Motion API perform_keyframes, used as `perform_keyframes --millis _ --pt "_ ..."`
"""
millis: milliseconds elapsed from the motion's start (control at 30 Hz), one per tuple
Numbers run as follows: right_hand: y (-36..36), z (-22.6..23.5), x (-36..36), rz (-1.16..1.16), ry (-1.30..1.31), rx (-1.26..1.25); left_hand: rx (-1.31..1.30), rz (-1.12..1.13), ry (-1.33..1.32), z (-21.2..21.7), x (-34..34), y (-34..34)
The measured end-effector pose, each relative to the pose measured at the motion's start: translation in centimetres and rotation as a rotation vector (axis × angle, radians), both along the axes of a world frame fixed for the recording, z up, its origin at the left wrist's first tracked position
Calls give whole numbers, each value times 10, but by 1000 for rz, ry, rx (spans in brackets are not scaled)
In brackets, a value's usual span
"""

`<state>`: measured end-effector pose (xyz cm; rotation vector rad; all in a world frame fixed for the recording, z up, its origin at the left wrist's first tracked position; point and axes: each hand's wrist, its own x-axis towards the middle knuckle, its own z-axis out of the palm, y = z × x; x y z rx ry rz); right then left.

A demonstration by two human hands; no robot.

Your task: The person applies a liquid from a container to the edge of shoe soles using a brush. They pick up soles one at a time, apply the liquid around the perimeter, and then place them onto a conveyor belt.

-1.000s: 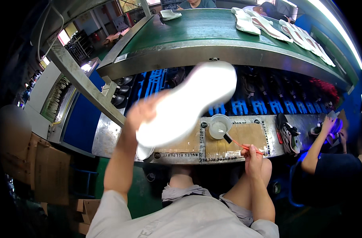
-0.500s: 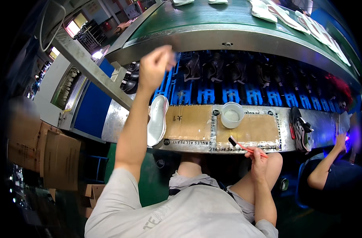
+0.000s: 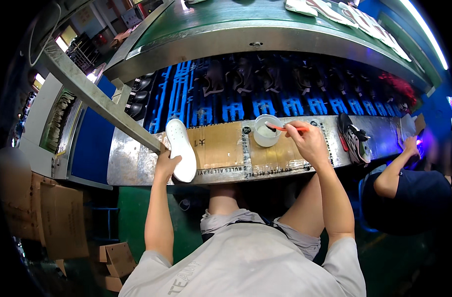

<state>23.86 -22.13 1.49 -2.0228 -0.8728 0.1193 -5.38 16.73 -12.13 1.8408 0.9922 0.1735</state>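
Observation:
A white shoe sole (image 3: 181, 148) stands lengthwise at the left of the bench, its pale face toward me. My left hand (image 3: 164, 167) grips its left edge, thumb on the sole; the other fingers are partly hidden. In my right hand (image 3: 309, 143), closed around it, is a small red-handled brush (image 3: 298, 128) like a toothbrush. The brush's dark head reaches inside the rim of a translucent white cup (image 3: 266, 140). Whitish contents show in the cup, which sits on the taped cardboard (image 3: 218, 146) covering the bench.
A black-and-white shoe (image 3: 353, 138) lies right of the cardboard. Behind the bench, dark shoe uppers (image 3: 243, 76) hang among blue racks. Above runs a green conveyor (image 3: 226, 22) with white soles (image 3: 335, 12). A slanted metal post (image 3: 97, 91) stands left. A co-worker's arm (image 3: 392, 173) is at right.
My left hand has come down from above the bench onto the sole, which now shows a plain white face. My right hand has raised the brush from the bench's front edge into the cup.

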Motion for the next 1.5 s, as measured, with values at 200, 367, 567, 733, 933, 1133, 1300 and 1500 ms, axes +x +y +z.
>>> perform_keyframes --millis 200,367,567,733,933,1133,1300,1500 --pt "15 1 1 -9 -12 -288 -1070 254 -974 -3 -22 -84" --pt "5 -10 -5 -18 -107 -22 -1431 13 -1080 1 -36 -113" --pt "-5 -6 -16 -50 -175 19 -1301 -57 -1054 15 5 -117" --pt "12 16 -45 381 130 185 -1101 -339 -818 37 26 -114" --pt "38 14 -43 553 -123 187 -1113 -504 -700 65 39 -129" --pt "18 21 -49 641 -73 75 -941 -472 -774 82 42 -110" --pt "9 15 -48 628 2 68 -504 -359 -818 89 38 -107" --pt "14 -6 -64 424 217 164 214 -362 -789 118 50 -145"
